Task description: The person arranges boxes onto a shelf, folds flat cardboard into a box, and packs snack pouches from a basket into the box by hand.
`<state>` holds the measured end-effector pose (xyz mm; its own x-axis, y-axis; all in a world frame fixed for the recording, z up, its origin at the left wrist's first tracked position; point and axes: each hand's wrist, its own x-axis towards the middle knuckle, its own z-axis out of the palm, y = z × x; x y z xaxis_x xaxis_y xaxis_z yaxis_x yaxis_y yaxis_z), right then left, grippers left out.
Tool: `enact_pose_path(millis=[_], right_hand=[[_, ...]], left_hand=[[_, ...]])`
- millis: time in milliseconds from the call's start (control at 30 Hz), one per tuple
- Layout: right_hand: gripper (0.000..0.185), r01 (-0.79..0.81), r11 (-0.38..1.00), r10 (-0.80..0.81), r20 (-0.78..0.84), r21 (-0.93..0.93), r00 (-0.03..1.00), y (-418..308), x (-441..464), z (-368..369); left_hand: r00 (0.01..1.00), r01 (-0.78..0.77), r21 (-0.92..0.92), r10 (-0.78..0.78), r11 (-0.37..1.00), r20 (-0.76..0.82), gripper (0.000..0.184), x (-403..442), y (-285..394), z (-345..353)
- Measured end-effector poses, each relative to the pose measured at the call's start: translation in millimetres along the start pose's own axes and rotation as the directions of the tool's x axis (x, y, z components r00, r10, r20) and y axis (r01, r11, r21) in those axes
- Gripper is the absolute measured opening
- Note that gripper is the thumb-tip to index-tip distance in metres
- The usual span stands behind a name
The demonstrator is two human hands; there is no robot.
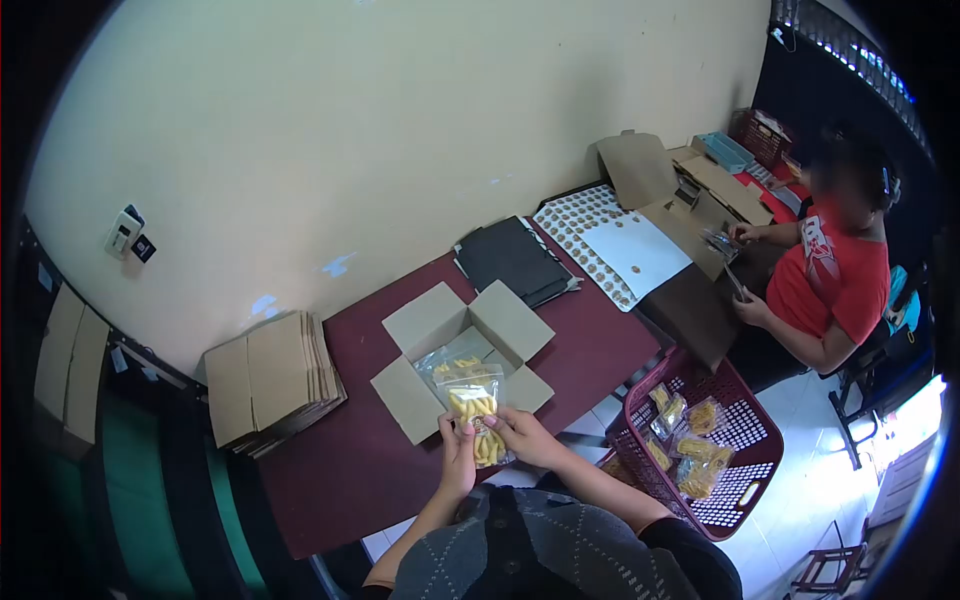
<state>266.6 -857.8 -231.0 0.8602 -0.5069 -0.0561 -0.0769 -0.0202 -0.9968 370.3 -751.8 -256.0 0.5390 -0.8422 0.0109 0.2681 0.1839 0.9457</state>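
Observation:
Between my two hands is a clear plastic bag of yellow stick snacks (473, 403), held upright over the near edge of an open cardboard box (418, 328). My left hand (457, 457) grips the bag's lower left side, and my right hand (525, 437) grips its right side with the thumb on the front. Inside the box, partly hidden behind the held bag, lies another clear bag with yellow snacks (455, 364). The box's flaps are folded outward on the dark red table (370, 490).
Flattened cardboard boxes (270, 375) are stacked at left. Black sheets (515, 260) lie behind the box, beside a sheet of round stickers (625, 250). A maroon basket (735, 512) with several snack bags stands at right. A person in a red shirt (850, 285) sits beyond, handling small items.

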Motion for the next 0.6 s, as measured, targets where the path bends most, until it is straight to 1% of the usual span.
enact_pose_path(millis=[67, 100, 133, 167, 233, 367, 433, 467, 500, 567, 600], right_hand=[[0.034, 0.0, 1.0, -0.001, 0.028, 0.017, 1.0, 2, 8, 7], [0.034, 0.005, 0.999, -0.005, 0.007, 0.043, 1.0, 6, 12, 10], [0.034, 0.01, 0.998, -0.009, -0.012, 0.069, 1.0, 8, 16, 13], [0.034, 0.004, 0.998, -0.004, -0.001, 0.066, 1.0, 8, 19, 16], [0.034, -0.025, 0.999, 0.024, 0.007, 0.026, 1.0, 9, 26, 20], [0.034, -0.014, 0.998, 0.01, 0.062, 0.066, 0.998, -1, 46, 26], [0.034, 0.004, 1.0, -0.003, 0.113, -0.011, 0.994, -11, 59, 29], [0.034, -0.005, 0.999, 0.001, 0.121, 0.035, 0.993, -19, 60, 30], [0.034, 0.0, 0.999, -0.004, 0.12, 0.039, 0.993, -19, 66, 31], [0.033, 0.031, 0.999, -0.038, 0.182, 0.039, 0.983, -19, 82, 30], [0.035, 0.052, 0.997, -0.065, 0.23, 0.06, 0.971, -12, 91, 29]], left_hand=[[0.999, 0.01, -0.038, -0.012, 0.999, -0.041, 0.036, 3, -5, -8], [0.997, 0.017, -0.073, -0.023, 0.997, -0.076, 0.037, 3, -3, -9], [0.997, 0.002, -0.092, -0.009, 0.996, -0.076, 0.036, 4, 5, -7], [0.996, 0.001, -0.097, -0.01, 0.995, -0.087, 0.036, 6, 3, -9], [0.993, -0.107, 0.024, 0.108, 0.994, -0.045, 0.035, 11, -1, -16], [0.988, -0.084, 0.042, 0.089, 0.996, -0.125, 0.032, 18, 10, -27], [0.97, -0.157, 0.153, 0.181, 0.976, -0.159, 0.03, 23, 17, -32], [0.97, -0.124, 0.122, 0.146, 0.985, -0.196, 0.03, 26, 15, -37], [0.97, -0.126, 0.127, 0.149, 0.984, -0.194, 0.03, 28, 18, -39], [0.956, -0.134, 0.122, 0.161, 0.983, -0.246, 0.032, 36, 26, -40], [0.955, -0.131, 0.097, 0.151, 0.987, -0.255, 0.031, 41, 23, -43]])
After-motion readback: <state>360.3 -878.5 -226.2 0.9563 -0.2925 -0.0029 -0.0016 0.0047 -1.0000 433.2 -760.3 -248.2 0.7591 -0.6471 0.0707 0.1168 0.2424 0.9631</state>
